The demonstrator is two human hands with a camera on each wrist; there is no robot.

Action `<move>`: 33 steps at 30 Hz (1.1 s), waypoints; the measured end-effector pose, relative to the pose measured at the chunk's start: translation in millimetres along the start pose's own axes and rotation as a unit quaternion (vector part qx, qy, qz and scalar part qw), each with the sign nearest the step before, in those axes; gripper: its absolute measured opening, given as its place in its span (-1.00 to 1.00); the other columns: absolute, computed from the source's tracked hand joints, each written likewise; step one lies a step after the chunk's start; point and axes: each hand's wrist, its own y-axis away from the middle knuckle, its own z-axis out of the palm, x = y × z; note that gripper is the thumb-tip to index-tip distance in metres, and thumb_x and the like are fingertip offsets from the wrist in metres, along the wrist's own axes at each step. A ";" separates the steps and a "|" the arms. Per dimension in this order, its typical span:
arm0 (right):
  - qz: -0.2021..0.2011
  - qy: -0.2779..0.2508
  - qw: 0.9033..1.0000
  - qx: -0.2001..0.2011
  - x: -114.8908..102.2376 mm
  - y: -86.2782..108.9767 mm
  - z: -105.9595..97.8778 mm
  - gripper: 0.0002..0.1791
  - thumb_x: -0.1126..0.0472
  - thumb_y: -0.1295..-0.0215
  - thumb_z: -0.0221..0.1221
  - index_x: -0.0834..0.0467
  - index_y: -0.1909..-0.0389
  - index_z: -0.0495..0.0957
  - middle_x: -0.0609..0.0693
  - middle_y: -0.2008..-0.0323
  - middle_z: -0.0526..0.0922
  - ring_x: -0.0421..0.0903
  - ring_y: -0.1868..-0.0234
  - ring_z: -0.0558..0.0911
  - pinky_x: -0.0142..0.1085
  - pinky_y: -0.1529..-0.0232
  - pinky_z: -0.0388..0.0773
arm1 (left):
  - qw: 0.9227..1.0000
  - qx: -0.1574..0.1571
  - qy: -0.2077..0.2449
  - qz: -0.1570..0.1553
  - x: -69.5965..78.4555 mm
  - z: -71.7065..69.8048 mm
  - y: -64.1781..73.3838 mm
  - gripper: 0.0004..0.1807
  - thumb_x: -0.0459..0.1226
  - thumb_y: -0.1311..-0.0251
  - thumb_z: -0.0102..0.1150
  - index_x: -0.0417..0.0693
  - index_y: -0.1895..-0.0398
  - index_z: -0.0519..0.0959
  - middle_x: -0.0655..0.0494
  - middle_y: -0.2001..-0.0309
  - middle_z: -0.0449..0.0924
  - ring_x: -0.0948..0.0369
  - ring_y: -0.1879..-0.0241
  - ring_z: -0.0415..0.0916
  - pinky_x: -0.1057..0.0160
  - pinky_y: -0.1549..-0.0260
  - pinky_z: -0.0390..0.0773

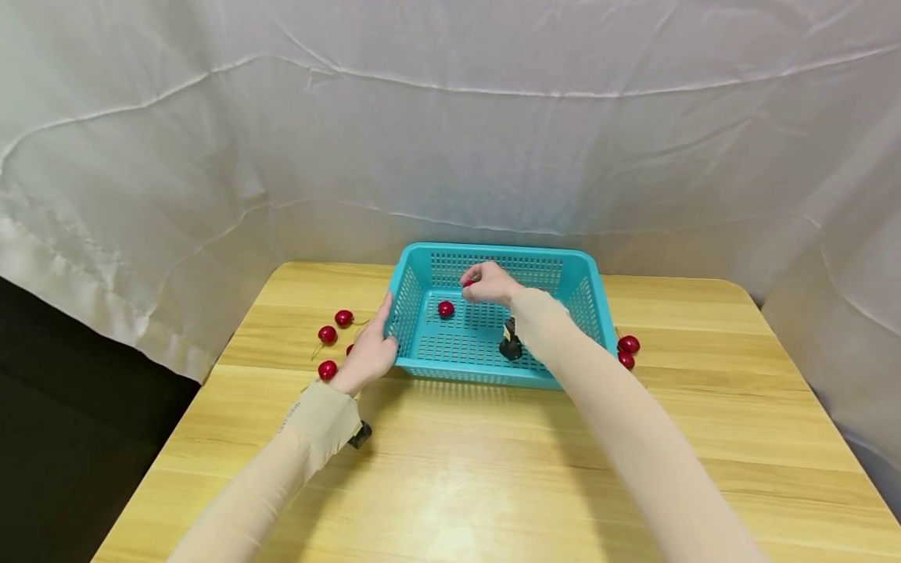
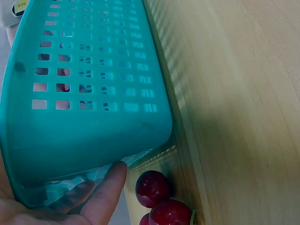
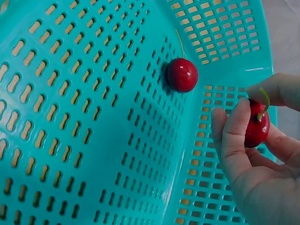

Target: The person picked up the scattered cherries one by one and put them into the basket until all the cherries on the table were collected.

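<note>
My right hand is over the turquoise plastic basket, pinching a red cherry between fingers and thumb; its green stem points up in the right wrist view. Another cherry lies on the basket floor, left of that hand. At the basket's left end, my left hand holds the rim, with fingers against the outside of the short wall. Close beside those fingers, cherries lie on the table in the left wrist view.
Several loose cherries lie on the wooden table left of the basket, one partly hidden by the left hand. Two more cherries lie against its right side. Behind the table hangs a pale curtain.
</note>
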 end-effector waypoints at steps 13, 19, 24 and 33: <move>0.016 0.030 0.999 0.019 10.4 -2.1 9.7 -0.54 0.36 -0.27 0.05 0.32 -0.21 0.45 0.22 -0.16 0.54 0.00 0.03 0.46 0.07 -0.24 0.51 | 1.000 0.001 -0.001 -0.004 -0.4 -0.9 0.9 -0.14 -0.34 -0.42 -0.29 0.43 -0.63 -0.35 0.01 -0.67 -0.21 -0.15 -0.60 -0.04 -0.25 -0.48 0.12; 0.017 0.036 0.999 0.019 11.0 -1.7 13.3 -0.49 0.37 -0.24 0.05 0.33 -0.25 0.44 0.19 -0.14 0.53 -0.01 0.08 0.42 0.03 -0.15 0.52 | 1.000 -0.001 0.000 -0.003 0.4 -1.5 0.7 -0.14 -0.35 -0.42 -0.29 0.41 -0.63 -0.35 0.03 -0.67 -0.23 -0.13 -0.61 -0.09 -0.22 -0.51 0.06; 0.018 0.043 0.999 0.021 13.1 -4.3 16.7 -0.51 0.38 -0.23 0.09 0.33 -0.22 0.46 0.18 -0.06 0.57 -0.02 0.09 0.47 -0.01 -0.15 0.56 | 1.000 -0.003 0.000 -0.002 2.0 -0.6 1.3 -0.15 -0.35 -0.43 -0.28 0.39 -0.63 -0.35 0.03 -0.67 -0.23 -0.14 -0.61 -0.09 -0.23 -0.50 0.06; 0.026 0.103 0.994 0.012 18.6 -15.7 16.4 -0.52 0.33 -0.28 0.11 0.23 -0.25 0.48 0.16 -0.21 0.53 -0.01 0.09 0.43 -0.19 0.10 0.43 | 1.000 -0.003 -0.003 -0.003 2.4 -0.9 1.1 -0.15 -0.35 -0.43 -0.29 0.39 -0.63 -0.35 0.03 -0.67 -0.23 -0.14 -0.61 -0.08 -0.24 -0.49 0.08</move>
